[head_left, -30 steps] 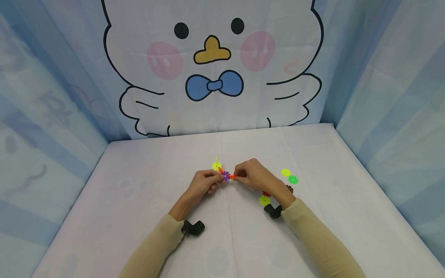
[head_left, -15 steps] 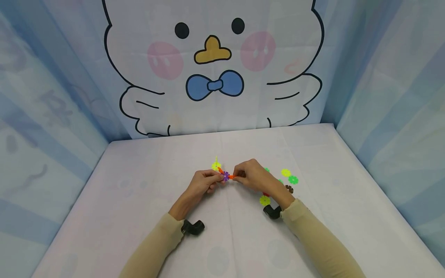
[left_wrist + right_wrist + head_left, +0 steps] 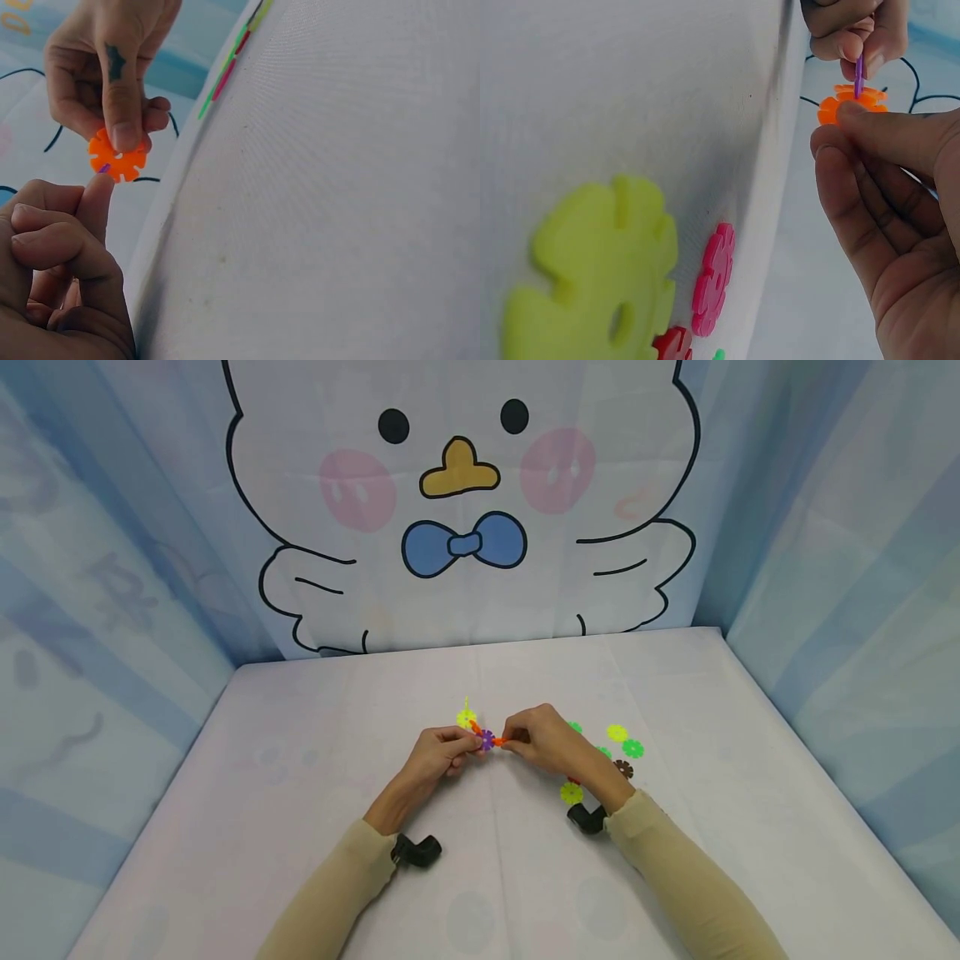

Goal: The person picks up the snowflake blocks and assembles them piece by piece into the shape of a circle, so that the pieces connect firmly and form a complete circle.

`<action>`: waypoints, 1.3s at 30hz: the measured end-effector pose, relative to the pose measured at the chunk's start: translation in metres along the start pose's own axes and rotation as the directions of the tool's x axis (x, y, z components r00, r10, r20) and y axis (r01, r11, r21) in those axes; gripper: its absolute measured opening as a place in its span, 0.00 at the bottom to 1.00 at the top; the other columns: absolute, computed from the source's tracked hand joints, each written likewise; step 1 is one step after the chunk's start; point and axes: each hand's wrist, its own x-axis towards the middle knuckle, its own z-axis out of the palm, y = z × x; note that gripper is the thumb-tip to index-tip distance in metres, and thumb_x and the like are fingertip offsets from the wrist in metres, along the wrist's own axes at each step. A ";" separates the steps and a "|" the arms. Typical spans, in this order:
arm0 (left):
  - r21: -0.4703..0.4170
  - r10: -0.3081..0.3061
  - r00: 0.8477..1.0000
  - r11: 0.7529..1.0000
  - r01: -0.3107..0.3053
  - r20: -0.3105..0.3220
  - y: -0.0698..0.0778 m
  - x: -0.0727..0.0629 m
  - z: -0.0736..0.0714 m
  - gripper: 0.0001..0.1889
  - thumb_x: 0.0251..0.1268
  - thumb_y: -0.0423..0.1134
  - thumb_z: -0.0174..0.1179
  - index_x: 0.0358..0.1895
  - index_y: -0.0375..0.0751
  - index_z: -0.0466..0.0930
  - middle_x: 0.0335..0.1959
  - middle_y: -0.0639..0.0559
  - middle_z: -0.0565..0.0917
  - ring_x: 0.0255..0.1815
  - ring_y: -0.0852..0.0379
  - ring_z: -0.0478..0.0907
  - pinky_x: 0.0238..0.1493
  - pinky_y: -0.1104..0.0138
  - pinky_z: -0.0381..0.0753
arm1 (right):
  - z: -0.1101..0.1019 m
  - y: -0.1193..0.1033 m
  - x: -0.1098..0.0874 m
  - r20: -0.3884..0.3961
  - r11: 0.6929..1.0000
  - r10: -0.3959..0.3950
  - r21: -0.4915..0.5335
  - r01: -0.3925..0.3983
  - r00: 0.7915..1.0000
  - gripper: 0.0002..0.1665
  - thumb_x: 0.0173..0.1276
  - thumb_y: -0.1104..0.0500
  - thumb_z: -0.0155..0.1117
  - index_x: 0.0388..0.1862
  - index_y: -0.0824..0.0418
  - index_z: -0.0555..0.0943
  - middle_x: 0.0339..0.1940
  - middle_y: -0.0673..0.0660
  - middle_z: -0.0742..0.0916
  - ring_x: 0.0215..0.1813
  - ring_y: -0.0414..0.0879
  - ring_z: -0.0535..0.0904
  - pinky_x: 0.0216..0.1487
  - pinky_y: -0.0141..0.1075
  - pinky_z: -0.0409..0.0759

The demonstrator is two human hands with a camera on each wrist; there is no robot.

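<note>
— Backed by a curtain (image 3: 462,602) printed with a bow-tied figure, and spread below with a white counter (image 3: 420,902). Seen from the head?

— Yes. Reaching in over the counter, in beige sleeves (image 3: 322,893).

— Holding what in the left grip (image 3: 438,752)?

— Pinching the purple disc (image 3: 488,741) between thumb and finger.

— And in the right grip (image 3: 551,735)?

— Pinching the orange disc (image 3: 500,742), touching the purple one. Just beyond, see an orange piece (image 3: 476,727) and a yellow disc (image 3: 466,718); hard to tell whether joined.

— Anything to the right?

— See a green disc (image 3: 633,749) and a brown disc (image 3: 622,769), lying apart, and partly hidden red beneath the arm.

— Now from the left wrist?

— Showing the orange disc nearly face-on under the right thumb, with a purple edge at its rim. Also catching loose discs (image 3: 225,75) edge-on.

— From the right wrist?

— Catching the purple disc edge-on against the orange, raised above the counter between both grips. Also catching a pink disc (image 3: 714,281) on the counter.
</note>
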 end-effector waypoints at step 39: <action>0.063 0.002 1.000 0.998 -0.001 -0.014 -0.001 -0.001 0.004 0.11 0.71 0.39 0.71 0.48 0.36 0.90 0.34 0.50 0.92 0.21 0.63 0.70 0.24 0.74 0.69 | -0.050 0.042 -0.019 0.355 0.947 0.301 -0.004 -0.321 0.885 0.07 0.65 0.56 0.81 0.39 0.54 0.90 0.31 0.49 0.87 0.36 0.42 0.79 0.41 0.34 0.80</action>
